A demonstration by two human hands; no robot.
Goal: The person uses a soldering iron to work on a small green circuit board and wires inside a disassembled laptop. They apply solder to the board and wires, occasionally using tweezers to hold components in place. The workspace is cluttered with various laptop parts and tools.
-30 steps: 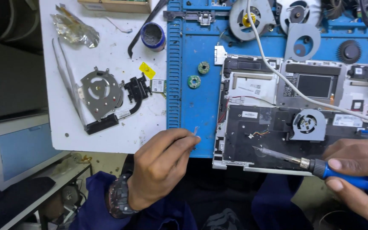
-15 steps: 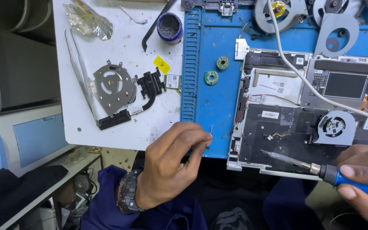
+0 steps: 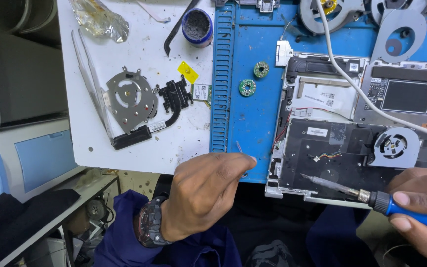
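Head view shows our left hand (image 3: 201, 195) pinching a thin wire (image 3: 240, 148) just left of the opened laptop (image 3: 322, 158), our right hand (image 3: 423, 207) gripping a soldering iron (image 3: 371, 198) over it.

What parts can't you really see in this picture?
Head view only:
- The left hand pinches a thin wire-like piece; too small to tell what it is.
- The right hand and the blue handle of the soldering iron are cut off by the right edge.
- The opened laptop runs past the right edge.
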